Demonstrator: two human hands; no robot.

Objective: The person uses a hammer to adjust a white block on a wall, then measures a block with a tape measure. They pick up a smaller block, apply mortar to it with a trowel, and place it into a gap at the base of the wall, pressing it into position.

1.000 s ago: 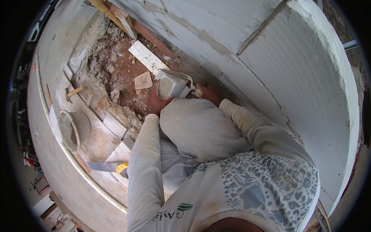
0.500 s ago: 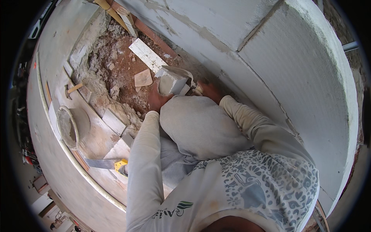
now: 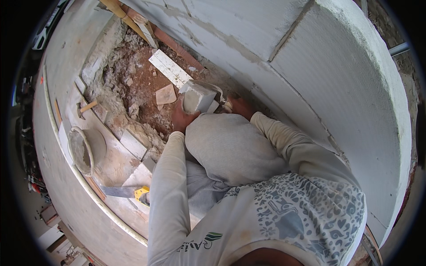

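Observation:
My left hand (image 3: 182, 117) is closed around the near left side of a grey-white block (image 3: 198, 99), which is tilted just beyond my knee. A layer of grey mortar seems to cover the block's left face. On the block's other side, close to the wall, my right hand (image 3: 240, 106) is closed on the pale handle of what looks like a trowel (image 3: 218, 90). Its curved metal part bends round behind the block, and most of the blade is hidden. A mortar-flecked white board (image 3: 170, 68) lies just past the block, beside a flat pinkish tile piece (image 3: 166, 95) on the soil.
A tall block wall (image 3: 328, 88) rises close along my right. Broken red soil (image 3: 146, 71) lies ahead. To the left are a hammer (image 3: 87, 109), a bucket (image 3: 94, 148), a handsaw (image 3: 122, 191) and a long pale pipe (image 3: 80, 176). Wooden poles (image 3: 128, 20) lean at the far end.
The whole view has shifted slightly. Both hands keep their grip, and the block has barely moved between them.

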